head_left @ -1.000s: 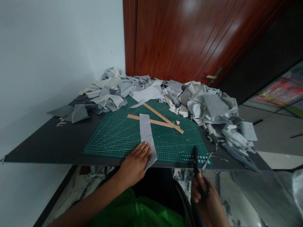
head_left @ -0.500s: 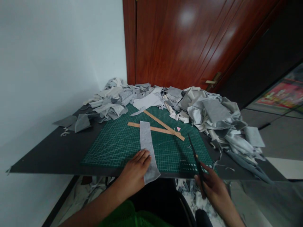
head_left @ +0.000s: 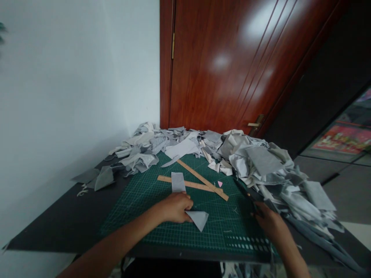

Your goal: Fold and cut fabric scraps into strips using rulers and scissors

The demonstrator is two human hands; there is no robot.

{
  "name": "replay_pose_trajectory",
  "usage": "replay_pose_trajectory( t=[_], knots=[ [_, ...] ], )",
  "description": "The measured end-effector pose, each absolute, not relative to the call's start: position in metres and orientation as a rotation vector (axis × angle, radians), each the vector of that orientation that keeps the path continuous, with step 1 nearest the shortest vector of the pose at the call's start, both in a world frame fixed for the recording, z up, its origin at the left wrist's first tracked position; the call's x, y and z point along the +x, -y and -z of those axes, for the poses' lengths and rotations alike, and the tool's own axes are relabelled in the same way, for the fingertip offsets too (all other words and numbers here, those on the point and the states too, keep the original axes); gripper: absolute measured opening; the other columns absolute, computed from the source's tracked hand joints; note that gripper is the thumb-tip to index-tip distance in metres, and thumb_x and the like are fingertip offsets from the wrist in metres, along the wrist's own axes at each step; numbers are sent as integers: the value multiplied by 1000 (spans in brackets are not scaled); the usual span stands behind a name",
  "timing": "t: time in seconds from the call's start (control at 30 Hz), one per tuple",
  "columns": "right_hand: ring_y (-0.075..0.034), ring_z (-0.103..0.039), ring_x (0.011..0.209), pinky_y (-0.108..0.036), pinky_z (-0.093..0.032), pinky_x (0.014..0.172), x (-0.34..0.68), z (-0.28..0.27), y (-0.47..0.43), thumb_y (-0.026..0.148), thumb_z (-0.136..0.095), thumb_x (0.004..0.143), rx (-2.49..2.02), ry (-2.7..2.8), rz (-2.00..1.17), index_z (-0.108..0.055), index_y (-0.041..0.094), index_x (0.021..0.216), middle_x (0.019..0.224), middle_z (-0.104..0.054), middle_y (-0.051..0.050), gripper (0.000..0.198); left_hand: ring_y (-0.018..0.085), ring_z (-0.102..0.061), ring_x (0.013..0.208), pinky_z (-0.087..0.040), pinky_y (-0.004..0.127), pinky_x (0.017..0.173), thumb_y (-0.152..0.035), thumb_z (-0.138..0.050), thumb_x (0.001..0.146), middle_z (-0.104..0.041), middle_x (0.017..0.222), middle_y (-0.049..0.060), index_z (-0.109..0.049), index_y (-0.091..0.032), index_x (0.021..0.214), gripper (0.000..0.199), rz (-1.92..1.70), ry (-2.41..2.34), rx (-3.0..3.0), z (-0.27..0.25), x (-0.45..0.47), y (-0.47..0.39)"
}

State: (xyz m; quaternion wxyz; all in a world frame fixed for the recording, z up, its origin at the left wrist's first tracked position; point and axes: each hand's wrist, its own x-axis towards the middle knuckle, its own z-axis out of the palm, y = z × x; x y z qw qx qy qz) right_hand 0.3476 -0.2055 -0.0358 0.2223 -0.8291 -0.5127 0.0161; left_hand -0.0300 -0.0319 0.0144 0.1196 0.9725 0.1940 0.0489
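Observation:
A narrow grey fabric strip (head_left: 177,181) lies partly over a wooden ruler on the green cutting mat (head_left: 133,204). My left hand (head_left: 176,207) is closed on the strip's middle, and its near end folds out to the right below my fingers. At the mat's right side my right hand (head_left: 268,218) grips black scissors (head_left: 245,190), their blades pointing away from me toward the fabric pile. The blades look closed, though the scissors are dark and blurred. Two wooden rulers (head_left: 199,177) cross on the mat beyond my left hand.
Heaped grey and white fabric scraps (head_left: 237,148) line the back and right of the dark table (head_left: 58,220). More scraps (head_left: 104,177) lie at the left. A small pink triangular piece (head_left: 220,184) rests near the rulers. A wooden door (head_left: 214,77) stands behind.
My left hand has moved forward and closed around the strip, drawing its near end up onto the mat. My right hand has carried the scissors forward. The camera view has tilted up.

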Motion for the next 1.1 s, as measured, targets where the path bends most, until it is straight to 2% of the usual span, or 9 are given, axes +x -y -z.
replay_pose_trajectory(
  t=[0.17,0.37,0.47,0.53,0.63,0.73,0.87,0.97,1.1],
  knots=[
    [-31,-76,100,-38,-57,87,361,30,195,31,-57,72,-2183,1455,-142,-75,22,111,100,-81,-11,44,17,-60,74,-38,27,64,-31,-84,73,-60,70,-3,-59,-20,68,28,-239,-558,2846,-9,-10,-1],
    [-33,-74,108,-42,-54,97,375,35,190,24,-57,68,-2245,1561,-219,-77,18,116,116,-79,-16,53,25,-66,89,-47,34,79,-37,-77,83,-69,83,5,-63,-18,73,25,-389,-655,2808,2,-1,-9],
    [-35,-73,112,-43,-52,99,375,26,186,16,-59,65,-2333,1564,-205,-78,21,115,118,-79,-15,54,23,-67,94,-48,34,87,-34,-78,85,-71,91,4,-69,-19,87,18,-431,-486,2762,4,-6,-9],
    [-34,-73,110,-42,-53,96,364,8,171,16,-60,69,-2333,1556,-215,-79,24,112,115,-80,-13,47,21,-67,93,-47,33,91,-25,-75,85,-71,93,2,-72,-21,94,10,-461,-328,2719,6,-10,-11],
    [-31,-74,104,-41,-53,94,326,-25,128,24,-58,84,-2171,1649,-276,-78,25,112,109,-80,-12,34,18,-66,87,-47,32,89,-12,-68,82,-71,89,2,-73,-21,90,13,-483,-214,2677,10,-13,-15],
    [-30,-71,108,-43,-51,100,272,-40,74,33,-55,95,-1839,1807,-283,-73,21,122,113,-79,-13,35,18,-66,86,-47,33,89,-10,-63,84,-72,89,2,-74,-21,90,16,-501,-160,2626,11,-12,-16],
    [-29,-67,116,-47,-49,103,212,-17,36,30,-53,101,-1625,1873,-212,-65,17,136,131,-70,-17,40,18,-66,87,-46,33,87,-15,-61,86,-73,89,3,-75,-21,89,15,-509,-155,2501,9,-13,-14],
    [-35,-57,130,-54,-43,109,197,5,41,33,-62,98,-1594,2008,-148,-71,19,130,140,-64,-19,35,17,-62,77,-45,30,77,-18,-57,86,-69,79,3,-69,-18,75,17,-522,-238,2300,8,-14,-11],
    [-33,-51,140,-57,-37,117,197,17,53,38,-53,104,-1343,1935,-312,-66,23,137,147,-60,-17,39,16,-56,66,-41,28,65,-42,-62,90,-63,67,1,-65,-16,67,34,-631,-539,1767,13,-10,-10]
  ],
)
